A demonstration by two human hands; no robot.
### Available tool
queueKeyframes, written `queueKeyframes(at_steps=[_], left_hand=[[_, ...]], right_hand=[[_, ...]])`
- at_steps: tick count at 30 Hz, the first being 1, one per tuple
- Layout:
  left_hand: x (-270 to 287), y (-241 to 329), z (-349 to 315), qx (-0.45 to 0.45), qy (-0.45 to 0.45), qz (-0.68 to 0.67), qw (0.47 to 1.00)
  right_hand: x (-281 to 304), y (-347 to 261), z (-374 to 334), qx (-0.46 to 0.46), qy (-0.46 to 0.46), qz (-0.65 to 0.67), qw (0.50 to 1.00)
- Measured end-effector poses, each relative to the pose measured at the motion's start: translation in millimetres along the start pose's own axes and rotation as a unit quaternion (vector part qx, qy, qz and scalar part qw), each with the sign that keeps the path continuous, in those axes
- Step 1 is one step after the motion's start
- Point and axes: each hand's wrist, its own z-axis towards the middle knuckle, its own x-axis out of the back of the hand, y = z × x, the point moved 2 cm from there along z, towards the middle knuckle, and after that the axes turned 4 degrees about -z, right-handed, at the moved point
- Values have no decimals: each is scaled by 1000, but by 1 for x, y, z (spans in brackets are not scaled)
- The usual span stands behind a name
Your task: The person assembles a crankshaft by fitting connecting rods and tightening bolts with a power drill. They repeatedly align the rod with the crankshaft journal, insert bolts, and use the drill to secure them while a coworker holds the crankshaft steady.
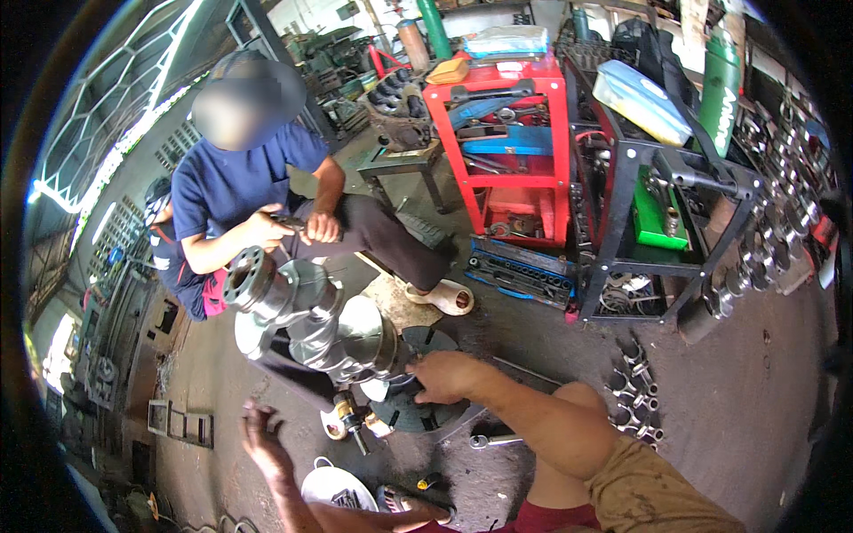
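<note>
A large shiny crankshaft [311,315] stands tilted in front of me, its lower end near dark round slotted discs [418,413]. My right hand [444,377] reaches in from the right and is closed at that lower end, its fingers curled against the metal. My left hand [265,441] is raised to the left of the crankshaft, fingers apart and holding nothing. Below the crankshaft is a yellow-and-black power tool [350,421]. Opposite me a seated person [244,178] in a dark blue shirt holds a dark object in both hands; its kind is unclear.
A white bucket [315,487] with dark parts inside stands near my feet. A ratchet wrench [494,441] and several connecting rods [636,391] lie on the floor. Behind are an open socket set [521,274], a red tool cart [556,142] and a black cart [597,293]. More crankshafts [764,244] stand at right.
</note>
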Motion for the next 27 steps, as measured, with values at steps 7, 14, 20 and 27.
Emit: queueKeyframes(at_steps=[7,14,20,27], left_hand=[[-121,187,47,-445,-124,206,863],[-240,196,72,-417,-285,376,777],[-246,181,80,-260,-442,377,771],[-247,178,84,-236,-451,353,785]], right_hand=[[-8,3,13,3,49,63,997],[7,11,6,-19,33,51,998],[23,34,-10,-61,27,103,992],[35,39,-18,-96,18,78,992]])
